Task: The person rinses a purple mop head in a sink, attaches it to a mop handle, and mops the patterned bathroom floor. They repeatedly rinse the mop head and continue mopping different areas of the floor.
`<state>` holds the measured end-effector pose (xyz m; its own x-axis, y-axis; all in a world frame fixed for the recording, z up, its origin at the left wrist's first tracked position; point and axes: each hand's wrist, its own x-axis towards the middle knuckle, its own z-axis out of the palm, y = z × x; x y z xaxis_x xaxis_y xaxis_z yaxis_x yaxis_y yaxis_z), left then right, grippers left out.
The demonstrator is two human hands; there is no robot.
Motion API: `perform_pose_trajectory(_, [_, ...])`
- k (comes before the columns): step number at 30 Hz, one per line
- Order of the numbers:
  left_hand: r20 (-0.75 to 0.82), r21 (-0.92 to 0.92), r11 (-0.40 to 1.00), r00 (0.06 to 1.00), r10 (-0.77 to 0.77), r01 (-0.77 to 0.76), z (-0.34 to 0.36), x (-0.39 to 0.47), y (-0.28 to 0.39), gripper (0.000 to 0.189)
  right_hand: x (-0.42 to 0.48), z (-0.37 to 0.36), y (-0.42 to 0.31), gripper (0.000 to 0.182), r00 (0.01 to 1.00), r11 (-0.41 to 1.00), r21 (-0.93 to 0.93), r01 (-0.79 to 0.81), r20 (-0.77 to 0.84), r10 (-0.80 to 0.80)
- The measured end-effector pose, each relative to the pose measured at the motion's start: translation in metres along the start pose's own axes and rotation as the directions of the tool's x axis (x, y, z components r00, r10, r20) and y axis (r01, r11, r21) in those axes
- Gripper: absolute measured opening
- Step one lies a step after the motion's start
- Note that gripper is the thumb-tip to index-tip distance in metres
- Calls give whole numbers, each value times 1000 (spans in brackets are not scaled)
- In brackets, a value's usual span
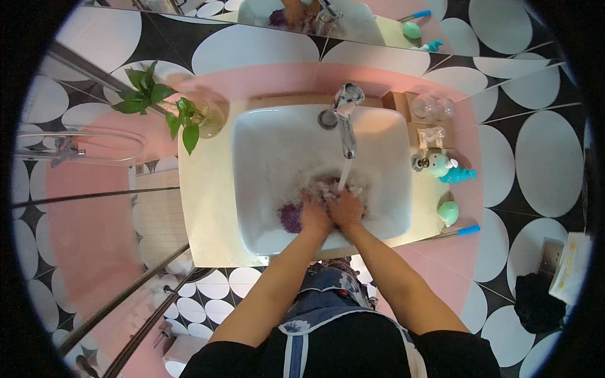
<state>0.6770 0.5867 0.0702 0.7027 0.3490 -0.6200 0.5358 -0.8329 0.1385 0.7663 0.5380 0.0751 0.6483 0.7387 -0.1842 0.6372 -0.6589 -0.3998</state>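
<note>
Both hands are down in a white rectangular washbasin point(274, 127), close together. Water runs from a chrome faucet point(349, 137) onto the fingers of my right hand point(347, 209). My left hand point(315, 215) is beside it, its fingers bent downward. Beneath the fingers of both hands is a wet, dark, crumpled mass point(327, 185), blurred by splashing water; its kind and how the fingers hold it are unclear. A purple, shaggy-textured item point(290, 218) touches or lies right beside my left hand. Whether it joins the dark mass is hidden.
A glass vase point(212, 120) with a green plant point(146, 92) stands at the counter's back left. Along the right edge are a cardboard box point(432, 134), a mint-green figurine point(439, 164), a turquoise item point(458, 175), a mint-green round object point(448, 212) and a blue-handled tool point(468, 230).
</note>
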Motion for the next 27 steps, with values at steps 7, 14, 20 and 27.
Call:
perform_pose_trajectory(7, [-305,-254,965,942,-141,62,6,-1,-5,67,41,-3,-3,37,994,995,-20,96,59,-95])
perform_pose_trajectory(14, [-323,-309,950,936,-139,34,4,-1,-6,68,135,-56,17,48,884,834,-312,456,264,-385])
perform_pose_trajectory(20, [-273,-321,947,955,-117,24,-10,5,-1,61,76,-15,30,56,989,941,-333,56,-109,-97])
perform_pose_trajectory(27, [-365,-235,972,927,-88,0,9,-4,-9,61,-17,-49,-18,41,949,968,33,251,188,-252])
